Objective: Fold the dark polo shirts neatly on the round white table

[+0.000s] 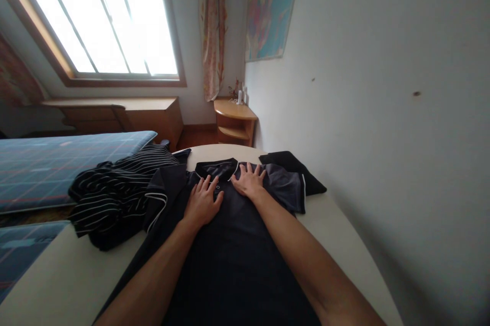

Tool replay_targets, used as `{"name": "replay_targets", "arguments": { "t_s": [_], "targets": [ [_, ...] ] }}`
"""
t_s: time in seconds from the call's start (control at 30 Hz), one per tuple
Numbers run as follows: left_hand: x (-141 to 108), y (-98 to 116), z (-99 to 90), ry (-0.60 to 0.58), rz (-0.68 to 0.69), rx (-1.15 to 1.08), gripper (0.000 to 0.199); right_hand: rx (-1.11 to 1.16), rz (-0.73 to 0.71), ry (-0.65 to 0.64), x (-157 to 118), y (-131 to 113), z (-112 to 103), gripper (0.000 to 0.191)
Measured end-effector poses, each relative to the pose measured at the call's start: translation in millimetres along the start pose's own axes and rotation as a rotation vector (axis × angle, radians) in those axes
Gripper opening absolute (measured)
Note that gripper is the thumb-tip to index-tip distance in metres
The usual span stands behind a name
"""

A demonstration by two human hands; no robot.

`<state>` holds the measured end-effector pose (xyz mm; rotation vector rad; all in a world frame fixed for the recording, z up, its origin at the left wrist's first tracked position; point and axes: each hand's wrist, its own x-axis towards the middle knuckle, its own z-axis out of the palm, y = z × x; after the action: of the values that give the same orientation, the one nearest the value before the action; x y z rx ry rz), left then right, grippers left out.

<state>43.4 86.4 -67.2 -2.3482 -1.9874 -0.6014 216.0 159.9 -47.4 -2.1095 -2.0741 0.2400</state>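
Observation:
A dark polo shirt with white piping lies spread face up, its collar at the far end and its hem toward me. My left hand rests on the shirt's upper chest, left of the buttons, with fingers apart. Just right of the collar, my right hand lies flat near the shoulder, fingers spread. Neither hand grips anything. To the left, a crumpled black garment with white stripes touches the shirt's left sleeve. A folded black cloth lies partly under the right sleeve.
The pale rounded table stands beside a white wall on the right. At the left are blue plaid mattresses. Beyond the table are a corner shelf with small items, a low wooden cabinet and a window.

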Motion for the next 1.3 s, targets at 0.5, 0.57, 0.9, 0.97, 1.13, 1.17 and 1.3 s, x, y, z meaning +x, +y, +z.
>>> {"name": "replay_targets", "arguments": {
  "t_s": [0.5, 0.57, 0.9, 0.97, 1.13, 1.17, 1.3],
  "targets": [
    [1.7, -2.7, 2.4, -0.015, 0.015, 0.038, 0.058, -0.092, -0.228, 0.305, -42.5, 46.7, -46.3, 0.031],
    [1.8, -3.2, 3.3, -0.021, 0.016, 0.050, 0.058, -0.139, -0.146, 0.353, -51.9, 67.7, -60.8, 0.030],
    [2.1, 2.7, -8.0, 0.122, 0.084, -0.018, 0.049, -0.216, 0.227, 0.437, -82.9, 144.6, -64.0, 0.041],
    [-1.4, 6.5, -10.7, 0.100, 0.131, -0.030, 0.050, -0.201, 0.212, 0.421, -82.2, 148.0, -57.6, 0.041],
    [-11.8, 17.8, -8.7, -0.078, 0.160, 0.025, 0.066, -0.094, 0.152, 0.443, -75.6, 153.4, -49.0, 0.032],
    [-12.7, 19.8, -7.7, -0.098, 0.150, 0.034, 0.068, -0.059, 0.135, 0.460, -73.9, 154.2, -48.1, 0.030],
    [-12.2, 24.6, -5.4, -0.119, 0.104, 0.037, 0.069, 0.150, 0.030, 0.550, -66.9, 155.9, -45.1, 0.028]
  ]
}}
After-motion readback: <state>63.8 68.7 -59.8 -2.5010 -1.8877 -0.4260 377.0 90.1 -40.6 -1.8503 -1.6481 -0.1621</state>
